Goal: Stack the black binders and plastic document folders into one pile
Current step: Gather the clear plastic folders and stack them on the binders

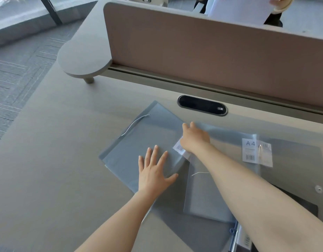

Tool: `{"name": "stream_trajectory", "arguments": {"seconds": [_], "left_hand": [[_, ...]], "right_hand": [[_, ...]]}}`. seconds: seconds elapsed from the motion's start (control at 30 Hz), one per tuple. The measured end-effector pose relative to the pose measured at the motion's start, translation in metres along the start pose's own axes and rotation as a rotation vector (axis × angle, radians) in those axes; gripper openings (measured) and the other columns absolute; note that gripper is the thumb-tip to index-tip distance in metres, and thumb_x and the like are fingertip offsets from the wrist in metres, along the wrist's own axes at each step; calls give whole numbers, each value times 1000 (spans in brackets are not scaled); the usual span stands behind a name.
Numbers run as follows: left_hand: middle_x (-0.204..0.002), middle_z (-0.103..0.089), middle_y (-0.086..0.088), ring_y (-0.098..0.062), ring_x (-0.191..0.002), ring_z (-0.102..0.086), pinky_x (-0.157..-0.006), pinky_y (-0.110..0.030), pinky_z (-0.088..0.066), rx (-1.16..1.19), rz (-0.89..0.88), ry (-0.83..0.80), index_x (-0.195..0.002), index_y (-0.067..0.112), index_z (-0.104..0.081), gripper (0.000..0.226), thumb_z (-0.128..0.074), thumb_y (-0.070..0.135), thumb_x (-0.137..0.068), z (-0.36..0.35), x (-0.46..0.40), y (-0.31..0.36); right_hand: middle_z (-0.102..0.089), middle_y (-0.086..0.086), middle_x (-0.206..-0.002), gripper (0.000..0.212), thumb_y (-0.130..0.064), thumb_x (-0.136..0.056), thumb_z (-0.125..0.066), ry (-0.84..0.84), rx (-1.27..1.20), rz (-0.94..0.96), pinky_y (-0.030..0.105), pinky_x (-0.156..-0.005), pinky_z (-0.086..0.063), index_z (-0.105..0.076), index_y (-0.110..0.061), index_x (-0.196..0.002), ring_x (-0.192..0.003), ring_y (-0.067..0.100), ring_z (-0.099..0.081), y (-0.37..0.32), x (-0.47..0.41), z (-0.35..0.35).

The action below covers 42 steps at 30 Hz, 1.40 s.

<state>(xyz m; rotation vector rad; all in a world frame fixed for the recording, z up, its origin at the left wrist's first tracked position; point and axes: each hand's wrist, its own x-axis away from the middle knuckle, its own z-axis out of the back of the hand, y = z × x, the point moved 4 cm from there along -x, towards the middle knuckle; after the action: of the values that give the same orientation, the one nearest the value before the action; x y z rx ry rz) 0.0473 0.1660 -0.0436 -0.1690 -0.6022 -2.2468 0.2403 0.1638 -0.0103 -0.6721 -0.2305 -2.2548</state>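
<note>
A grey translucent plastic folder (pixel 138 135) lies tilted on the desk, with a thin white cord on its upper part. My left hand (pixel 154 171) presses flat on its lower right part, fingers spread. My right hand (pixel 194 138) reaches across and grips the edge of a clear plastic sleeve pack (pixel 229 135) with an A4 label (pixel 250 150), at the folder's right edge. Another grey folder (pixel 204 195) lies under my right forearm. A black binder (pixel 300 200) shows partly at the right, behind my arm.
A brown partition screen (pixel 211 57) stands along the desk's far side, with a black cable slot (pixel 202 105) before it. A rounded side shelf (pixel 84 57) juts out at the left. Another person holds white paper (pixel 238 8) behind the screen. A clip file (pixel 238 237) lies at the bottom right.
</note>
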Motion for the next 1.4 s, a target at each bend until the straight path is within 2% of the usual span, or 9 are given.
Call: {"name": "stream_trajectory", "arguments": {"seconds": [0.2, 0.33, 0.43, 0.6, 0.87, 1.13, 1.23, 1.3, 1.4], "left_hand": [[-167, -2, -1, -24, -153, 7, -120, -50, 9, -22, -2, -5, -152, 33, -27, 87, -51, 70, -78, 0, 0, -2], [-167, -2, -1, -25, -153, 7, -121, -51, 7, -17, 3, 3, -153, 32, -25, 90, -52, 70, -76, 2, 3, -7], [-167, 2, -2, -25, -153, 10, -121, -52, 8, 6, 12, 19, -155, 30, -18, 94, -52, 67, -76, 5, 5, -7], [-167, 5, 0, -23, -152, 15, -121, -52, 10, 33, 26, 91, -157, 32, -9, 94, -53, 62, -79, 22, 3, -3], [-167, 0, -5, -27, -153, 7, -122, -53, 4, 69, -41, 253, -156, 26, -16, 95, -36, 71, -75, 61, 1, 14], [-167, -2, -3, -24, -153, 3, -123, -50, 2, 165, -29, 377, -156, 27, -13, 94, -42, 66, -75, 88, 20, 20], [-166, -4, -3, -24, -153, 1, -123, -50, 0, 194, -34, 431, -155, 27, -13, 93, -45, 63, -76, 100, 30, 23], [-166, -9, -5, -25, -153, -3, -123, -51, -4, 215, -49, 485, -154, 27, -13, 91, -51, 60, -78, 107, 37, 24], [-164, -17, -7, -28, -152, -11, -122, -52, -13, 238, -75, 553, -152, 26, -17, 90, -61, 54, -79, 122, 44, 28]], "right_hand": [[-42, 11, -128, 30, -9, -90, -45, 70, -219, -95, 34, -72, -38, -48, -8, -120, -97, 34, -59, -2, -4, 11], [-48, 14, -130, 37, -3, -87, -44, 129, -405, -136, 37, -79, -49, -58, -8, -121, -103, 37, -59, 2, -8, 22], [-67, 8, -110, 26, -5, -85, -47, 191, -567, -121, 35, -76, -53, -69, -16, -96, -95, 30, -63, 1, -8, 31], [-70, 2, -91, 12, -18, -91, -53, 245, -676, -42, 30, -72, -46, -64, -20, -86, -85, 25, -64, -13, 4, 46], [-73, -6, -84, 18, -25, -88, -54, 353, -659, 14, 32, -73, -50, -70, -20, -82, -82, 21, -66, -33, 40, 85], [-71, -6, -66, 19, -25, -82, -61, 433, -804, 178, 36, -78, -55, -68, -23, -64, -73, 16, -67, -52, 82, 110], [-69, -8, -64, 19, -23, -84, -66, 433, -963, 213, 39, -80, -57, -67, -29, -66, -75, 19, -70, -54, 97, 114], [-66, -8, -64, 7, -23, -85, -68, 452, -1024, 247, 41, -81, -57, -70, -29, -83, -75, 21, -71, -56, 107, 118], [-64, -5, -63, 17, -22, -85, -69, 507, -1085, 299, 41, -81, -57, -69, -23, -103, -74, 22, -71, -58, 123, 129]]}}
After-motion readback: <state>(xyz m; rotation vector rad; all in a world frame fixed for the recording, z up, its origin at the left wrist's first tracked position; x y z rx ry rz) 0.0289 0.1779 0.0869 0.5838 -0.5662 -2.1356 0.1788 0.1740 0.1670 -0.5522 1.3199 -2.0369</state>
